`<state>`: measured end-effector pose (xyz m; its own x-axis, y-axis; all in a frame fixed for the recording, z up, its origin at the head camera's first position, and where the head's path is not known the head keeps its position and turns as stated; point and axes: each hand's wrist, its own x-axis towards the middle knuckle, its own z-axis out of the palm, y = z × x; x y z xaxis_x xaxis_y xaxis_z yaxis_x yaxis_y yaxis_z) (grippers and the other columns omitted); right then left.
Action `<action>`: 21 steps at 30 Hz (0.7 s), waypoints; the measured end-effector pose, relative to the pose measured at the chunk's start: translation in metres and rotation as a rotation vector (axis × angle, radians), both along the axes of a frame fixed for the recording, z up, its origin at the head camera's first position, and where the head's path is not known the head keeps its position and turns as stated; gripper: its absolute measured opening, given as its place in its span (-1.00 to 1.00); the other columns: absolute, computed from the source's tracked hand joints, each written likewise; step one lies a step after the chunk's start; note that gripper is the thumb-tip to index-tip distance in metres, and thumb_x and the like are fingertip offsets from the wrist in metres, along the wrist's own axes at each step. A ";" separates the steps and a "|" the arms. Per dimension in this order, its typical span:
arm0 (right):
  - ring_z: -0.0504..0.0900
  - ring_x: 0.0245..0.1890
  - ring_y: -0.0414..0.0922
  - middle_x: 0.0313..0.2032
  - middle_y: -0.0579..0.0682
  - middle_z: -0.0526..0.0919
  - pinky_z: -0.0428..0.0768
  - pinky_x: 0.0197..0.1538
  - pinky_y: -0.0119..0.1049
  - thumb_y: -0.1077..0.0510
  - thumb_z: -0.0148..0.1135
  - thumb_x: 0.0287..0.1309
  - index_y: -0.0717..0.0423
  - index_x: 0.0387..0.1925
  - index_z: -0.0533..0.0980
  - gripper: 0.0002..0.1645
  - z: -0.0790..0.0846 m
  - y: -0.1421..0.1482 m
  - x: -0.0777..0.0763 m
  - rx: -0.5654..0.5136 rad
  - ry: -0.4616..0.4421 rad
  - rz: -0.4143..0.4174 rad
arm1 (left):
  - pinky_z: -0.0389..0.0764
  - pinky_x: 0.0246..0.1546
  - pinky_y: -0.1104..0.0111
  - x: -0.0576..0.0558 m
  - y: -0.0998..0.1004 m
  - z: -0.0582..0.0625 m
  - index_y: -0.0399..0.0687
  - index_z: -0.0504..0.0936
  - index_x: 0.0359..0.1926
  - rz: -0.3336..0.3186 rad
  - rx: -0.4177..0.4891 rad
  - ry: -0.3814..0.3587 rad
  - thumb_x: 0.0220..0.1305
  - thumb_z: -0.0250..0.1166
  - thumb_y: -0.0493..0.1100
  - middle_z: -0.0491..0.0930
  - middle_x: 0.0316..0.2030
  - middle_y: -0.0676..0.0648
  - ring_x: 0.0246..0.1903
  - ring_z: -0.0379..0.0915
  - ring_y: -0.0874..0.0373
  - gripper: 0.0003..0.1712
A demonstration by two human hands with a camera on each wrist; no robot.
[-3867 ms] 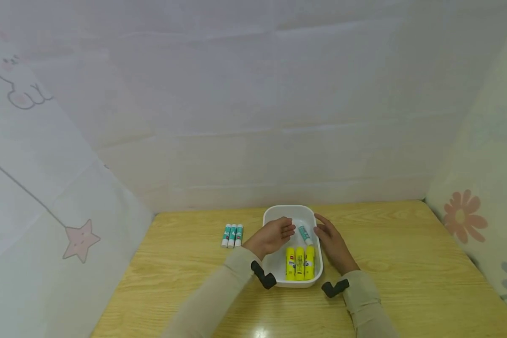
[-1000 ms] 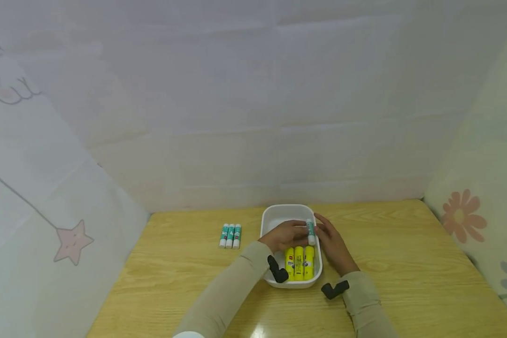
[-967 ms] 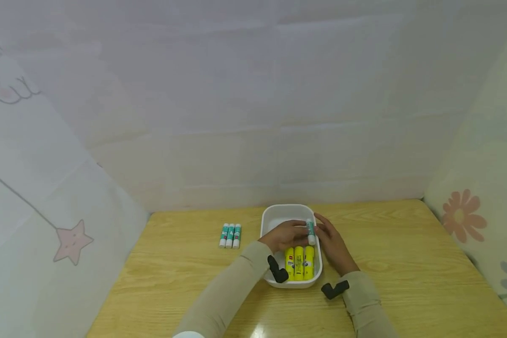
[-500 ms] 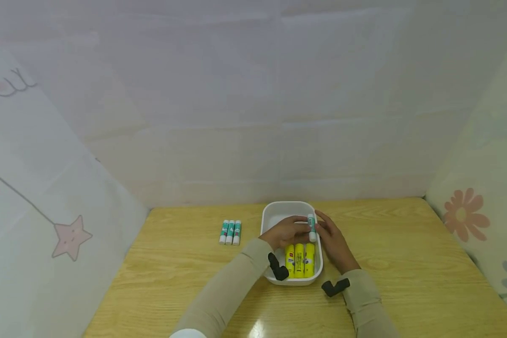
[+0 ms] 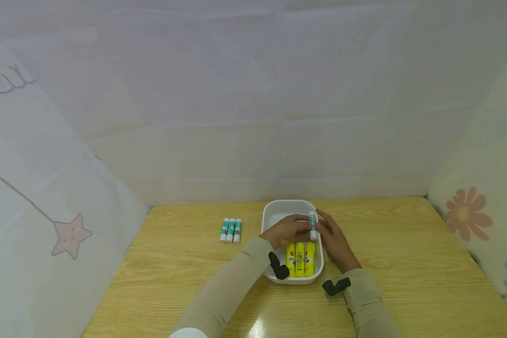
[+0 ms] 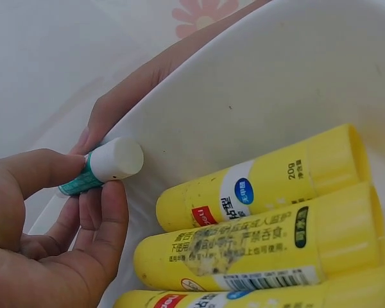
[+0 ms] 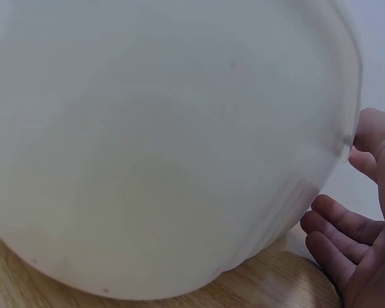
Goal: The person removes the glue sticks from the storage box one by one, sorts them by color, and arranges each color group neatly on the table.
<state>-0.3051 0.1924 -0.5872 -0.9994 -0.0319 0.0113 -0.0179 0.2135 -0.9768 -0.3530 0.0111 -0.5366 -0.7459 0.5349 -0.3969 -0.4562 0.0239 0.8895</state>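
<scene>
Pale sheeting (image 5: pixel 219 94) enclosed the wood-grain tabletop (image 5: pixel 165 253), and far to the left of both hands it bore a pink star (image 5: pixel 72 236). On my remote feed, nearer to the left hand but well apart from it, three teal-and-white sticks (image 5: pixel 230 230) lay side by side on the tabletop. Next came the left hand (image 5: pixel 285 230), reaching in over a white tray (image 5: pixel 279 213). On the near side of that hand, three yellow sticks (image 5: pixel 300 259) lay next to one another inside the tray; my left wrist view showed their printed labels, one with a barcode. Between the two hands, at the tray's right wall, was a fourth teal-and-white stick (image 5: pixel 312 225), pinched by the left thumb and fingers. I saw the right hand (image 5: pixel 335 244) outside that wall, its fingers resting loosely against it; whether it also touched the stick, I could not tell. Well to the right of the right hand, the sheeting bore a reddish flower (image 5: pixel 468 213).
</scene>
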 end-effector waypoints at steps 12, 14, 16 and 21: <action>0.35 0.29 0.06 0.28 0.05 0.41 0.17 0.36 0.15 -0.40 0.02 0.27 -0.60 0.38 0.18 -0.34 0.001 -0.001 -0.001 0.003 -0.020 0.004 | 0.57 0.00 0.31 -0.001 -0.003 0.001 -0.19 0.44 0.23 0.008 0.002 0.028 0.33 0.28 -0.21 0.60 -0.06 -0.12 -0.14 0.55 0.13 -0.53; 0.34 0.30 0.06 0.28 0.05 0.41 0.18 0.36 0.15 -0.39 0.02 0.28 -0.59 0.38 0.19 -0.35 0.002 -0.001 -0.001 -0.004 -0.018 0.005 | 0.57 0.00 0.31 -0.002 -0.003 0.000 -0.19 0.45 0.21 0.018 0.007 0.032 0.32 0.28 -0.21 0.60 -0.06 -0.11 -0.14 0.55 0.13 -0.54; 0.34 0.30 0.07 0.28 0.05 0.40 0.19 0.35 0.15 -0.38 0.01 0.29 -0.58 0.39 0.18 -0.35 0.002 -0.001 -0.001 -0.006 -0.014 0.007 | 0.57 0.00 0.32 -0.002 -0.003 0.001 -0.19 0.45 0.21 0.027 0.009 0.040 0.33 0.28 -0.21 0.60 -0.06 -0.10 -0.14 0.55 0.14 -0.54; 0.35 0.29 0.07 0.29 0.07 0.40 0.21 0.35 0.14 -0.34 0.00 0.33 -0.52 0.41 0.17 -0.35 0.001 0.000 0.001 0.000 -0.002 0.007 | 0.54 0.05 0.31 0.001 -0.003 0.003 -0.24 0.41 0.26 0.058 0.035 0.048 0.36 0.24 -0.22 0.59 -0.04 -0.12 -0.11 0.54 0.13 -0.51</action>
